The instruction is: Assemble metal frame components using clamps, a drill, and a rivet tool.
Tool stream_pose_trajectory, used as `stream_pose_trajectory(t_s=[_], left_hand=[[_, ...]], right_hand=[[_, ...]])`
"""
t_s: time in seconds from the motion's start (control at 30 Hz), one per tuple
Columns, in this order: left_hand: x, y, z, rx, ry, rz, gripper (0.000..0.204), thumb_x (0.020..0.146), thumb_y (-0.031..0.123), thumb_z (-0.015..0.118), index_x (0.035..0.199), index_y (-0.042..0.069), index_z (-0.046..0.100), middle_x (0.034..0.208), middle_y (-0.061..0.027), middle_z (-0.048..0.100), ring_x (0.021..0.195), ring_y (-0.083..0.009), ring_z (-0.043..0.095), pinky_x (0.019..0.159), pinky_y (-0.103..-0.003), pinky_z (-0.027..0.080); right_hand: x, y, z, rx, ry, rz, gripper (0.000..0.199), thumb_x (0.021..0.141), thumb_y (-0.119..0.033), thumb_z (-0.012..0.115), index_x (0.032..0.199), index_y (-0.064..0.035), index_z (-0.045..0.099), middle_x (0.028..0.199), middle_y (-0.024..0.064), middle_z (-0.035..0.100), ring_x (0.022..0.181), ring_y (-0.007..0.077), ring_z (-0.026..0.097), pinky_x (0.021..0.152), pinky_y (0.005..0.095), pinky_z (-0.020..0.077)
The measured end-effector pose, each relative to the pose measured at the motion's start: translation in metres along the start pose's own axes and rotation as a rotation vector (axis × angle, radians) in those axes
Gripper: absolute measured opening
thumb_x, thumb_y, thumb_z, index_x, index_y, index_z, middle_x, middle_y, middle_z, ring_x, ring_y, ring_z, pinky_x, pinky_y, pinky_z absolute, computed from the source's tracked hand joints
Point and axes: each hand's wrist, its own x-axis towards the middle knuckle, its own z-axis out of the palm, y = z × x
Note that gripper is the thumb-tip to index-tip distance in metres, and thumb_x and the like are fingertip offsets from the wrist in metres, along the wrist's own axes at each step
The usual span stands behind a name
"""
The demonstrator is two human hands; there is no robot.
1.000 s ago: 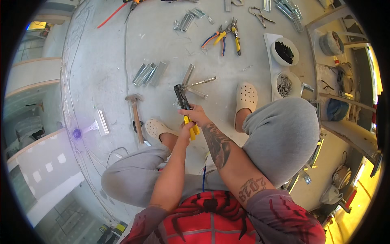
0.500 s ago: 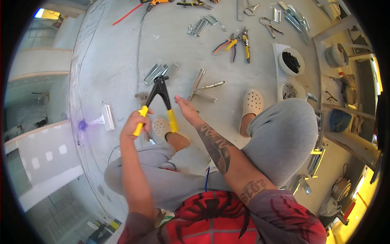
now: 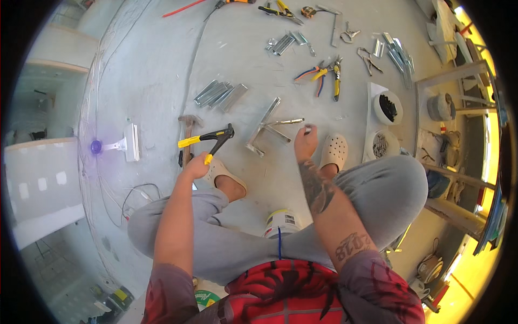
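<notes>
My left hand (image 3: 197,168) is closed around one yellow grip of a hand riveter (image 3: 220,139). The tool lies sideways, its handles spread and its black head pointing right. Beneath it on the floor is a hammer (image 3: 187,141), partly covered. My right hand (image 3: 306,143) is curled shut above the floor by my right shoe; what it holds, if anything, is too small to make out. Between the hands a branched frame of thin metal profiles (image 3: 268,123) lies on the floor, one arm reaching toward my right hand.
Cut metal profiles (image 3: 220,95) lie beyond the riveter. Farther off are snips (image 3: 337,81), locking pliers (image 3: 368,60) and a tape measure (image 3: 308,12). At right stand a bowl of black pieces (image 3: 398,110) and a bowl of rivets (image 3: 393,141). A white bucket (image 3: 281,220) sits between my legs.
The riveter has turned from head-up to sideways and come lower, held only in my left hand. My right hand has moved right, away from it, and its fingers have curled closed.
</notes>
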Motion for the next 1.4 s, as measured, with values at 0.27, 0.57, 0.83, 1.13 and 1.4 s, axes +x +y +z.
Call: stream_pose_trajectory(t_s=[0.27,0.57,0.83,1.13,1.4], left_hand=[[-0.018,0.025,0.025,0.305,-0.178,-0.188,0.029,0.081,0.017,0.063,0.108,0.006,0.068,0.108,-0.0193,0.068,0.103,-0.0368,0.064,0.088,-0.043,0.051],[-0.005,0.185,0.104,-0.43,-0.606,0.021,0.05,0.094,0.051,0.048,0.11,0.005,0.06,0.082,-0.0119,0.067,0.067,-0.0191,0.064,0.057,-0.031,0.049],[0.017,0.21,0.174,-1.44,0.065,0.094,0.044,0.1,0.046,0.041,0.099,0.004,0.053,0.066,-0.0066,0.058,0.05,-0.0134,0.055,0.047,-0.031,0.044],[0.005,0.208,0.186,-1.32,0.177,0.112,0.03,0.102,0.031,0.041,0.092,0.004,0.053,0.061,-0.0068,0.059,0.05,-0.0165,0.058,0.051,-0.032,0.048],[-0.009,0.202,0.198,-1.089,0.264,-0.086,0.032,0.102,0.034,0.041,0.095,0.005,0.055,0.07,-0.011,0.064,0.059,-0.0213,0.064,0.059,-0.037,0.051]], right_hand=[[0.063,-0.005,0.048,-0.856,-0.653,-1.07,0.018,0.081,-0.011,0.057,0.094,-0.0176,0.069,0.095,0.0075,0.064,0.097,0.026,0.061,0.081,0.0435,0.047],[0.059,-0.031,0.026,-0.642,-1.002,-0.587,0.018,0.08,-0.024,0.072,0.088,-0.0077,0.069,0.073,0.0092,0.066,0.066,0.0274,0.063,0.065,0.0398,0.0533],[-0.003,-0.043,-0.004,-0.159,-0.999,-0.012,0.028,0.084,-0.022,0.073,0.085,0.0052,0.068,0.067,0.0066,0.062,0.059,0.0137,0.06,0.054,0.0306,0.0538],[-0.008,-0.037,0.001,-0.477,-1.029,-0.265,0.029,0.08,-0.022,0.07,0.087,0.0068,0.068,0.071,0.012,0.065,0.065,0.0194,0.067,0.056,0.0334,0.0554],[-0.009,-0.061,-0.005,-0.578,-1.057,-0.147,0.035,0.079,-0.026,0.069,0.085,0.0085,0.066,0.075,0.0165,0.067,0.067,0.0208,0.069,0.057,0.0351,0.0558]])
